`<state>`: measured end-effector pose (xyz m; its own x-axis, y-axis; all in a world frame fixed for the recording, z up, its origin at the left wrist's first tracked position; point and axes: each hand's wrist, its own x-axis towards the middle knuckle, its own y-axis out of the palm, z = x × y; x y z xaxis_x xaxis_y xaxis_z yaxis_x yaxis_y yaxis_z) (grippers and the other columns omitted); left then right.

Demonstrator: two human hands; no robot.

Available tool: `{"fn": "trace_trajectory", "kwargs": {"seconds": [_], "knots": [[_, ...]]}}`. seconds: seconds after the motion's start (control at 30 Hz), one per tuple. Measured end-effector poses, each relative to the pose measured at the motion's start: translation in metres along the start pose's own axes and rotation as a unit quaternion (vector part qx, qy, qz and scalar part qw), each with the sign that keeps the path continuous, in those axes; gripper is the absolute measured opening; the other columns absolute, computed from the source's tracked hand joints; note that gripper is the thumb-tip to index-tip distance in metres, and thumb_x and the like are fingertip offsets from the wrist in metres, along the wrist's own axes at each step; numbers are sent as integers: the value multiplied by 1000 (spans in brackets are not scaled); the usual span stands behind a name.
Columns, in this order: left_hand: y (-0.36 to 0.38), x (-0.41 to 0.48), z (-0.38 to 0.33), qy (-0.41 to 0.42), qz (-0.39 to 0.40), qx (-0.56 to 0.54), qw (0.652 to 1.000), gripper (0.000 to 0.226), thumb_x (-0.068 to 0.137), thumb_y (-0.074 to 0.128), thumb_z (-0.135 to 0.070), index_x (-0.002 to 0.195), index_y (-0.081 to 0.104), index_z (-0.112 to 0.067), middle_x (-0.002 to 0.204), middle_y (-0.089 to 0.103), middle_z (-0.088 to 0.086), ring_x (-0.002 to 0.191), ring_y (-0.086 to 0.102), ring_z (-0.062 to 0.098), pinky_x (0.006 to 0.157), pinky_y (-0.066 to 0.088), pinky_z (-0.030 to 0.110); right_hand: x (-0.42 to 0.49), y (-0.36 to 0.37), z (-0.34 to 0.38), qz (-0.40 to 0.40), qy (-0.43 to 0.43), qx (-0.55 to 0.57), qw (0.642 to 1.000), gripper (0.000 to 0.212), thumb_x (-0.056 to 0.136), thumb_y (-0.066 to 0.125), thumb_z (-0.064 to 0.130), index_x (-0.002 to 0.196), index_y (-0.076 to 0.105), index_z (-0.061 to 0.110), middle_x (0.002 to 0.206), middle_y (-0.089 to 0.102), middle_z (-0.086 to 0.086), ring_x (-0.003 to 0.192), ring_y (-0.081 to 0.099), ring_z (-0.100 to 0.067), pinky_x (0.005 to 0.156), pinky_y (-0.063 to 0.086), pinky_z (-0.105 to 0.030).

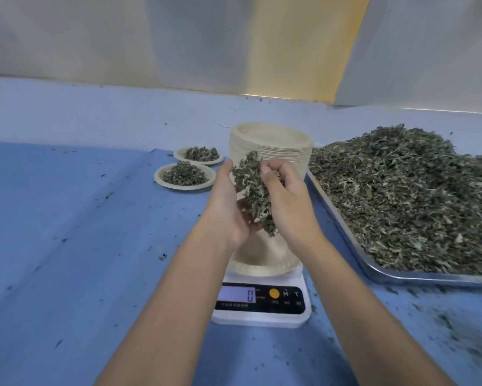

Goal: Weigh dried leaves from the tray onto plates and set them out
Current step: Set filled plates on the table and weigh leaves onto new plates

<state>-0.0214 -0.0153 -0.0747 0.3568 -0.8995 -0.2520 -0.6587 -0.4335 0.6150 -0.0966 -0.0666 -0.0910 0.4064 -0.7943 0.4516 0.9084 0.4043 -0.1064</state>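
Hanging between both hands, a clump (252,190) of dried leaves sits in the air just above the plate (251,254) on the scale (262,316). The left hand (228,201) cups the clump from its left side, thumb up along the top edge and fingers curved under the lower part. The right hand (287,199) grips it from the other side, fingers curled into the leaves and thumb laid against the upper part. A few leaves trail down from the bottom of the clump, between the two wrists.

The plate under the hands is pale and, where it shows, bare; the forearms hide part of it. The display (239,295) on the front of the scale reads 0.

Behind the hands stands a tall stack (273,146) of the same pale plates, partly hidden by the clump. To the left of the stack lie two filled plates, a nearer one (161,179) and a farther one (178,156), each with a small mound of leaves, just beside each other.

To the right, a metal tray (401,277) carries a big heap (401,196) of dried leaves; its near left edge runs close by the scale and stack.

All of this rests on a blue cloth (67,218), with crumbs (443,324) scattered thickest in front of the tray.
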Motion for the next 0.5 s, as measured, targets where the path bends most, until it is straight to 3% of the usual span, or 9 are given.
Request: {"fn": "trace_trajectory", "kwargs": {"seconds": [0.13,0.23,0.37,0.5], "knots": [[-1,3,3,-8,-29,1,1000,43,93,40,-51,94,63,-15,81,69,8,84,65,24,74,51,33,-3,-2,2,6,7,13,1000,11,99,48,22,96,58,21,86,59,14,80,55,5,71,42,-9],[-2,5,4,2,-45,3,999,42,95,40,-47,99,60,-11,83,66,9,80,63,24,67,50,32,-4,-4,4,7,3,20,1000,11,99,48,21,96,58,20,86,58,15,75,51,14,69,38,-2],[-4,7,3,19,-34,-1,999,45,97,35,-44,105,64,-11,92,70,9,82,65,22,70,51,30,-6,-6,2,29,-4,4,1000,12,99,48,19,94,57,23,85,57,17,71,51,18,66,36,0],[-5,10,1,54,-43,21,997,48,94,39,-50,108,64,-11,97,71,9,85,67,22,73,53,33,-9,-5,-3,52,-21,-50,997,11,98,49,17,95,58,23,86,56,14,76,50,6,70,37,-11]]}}
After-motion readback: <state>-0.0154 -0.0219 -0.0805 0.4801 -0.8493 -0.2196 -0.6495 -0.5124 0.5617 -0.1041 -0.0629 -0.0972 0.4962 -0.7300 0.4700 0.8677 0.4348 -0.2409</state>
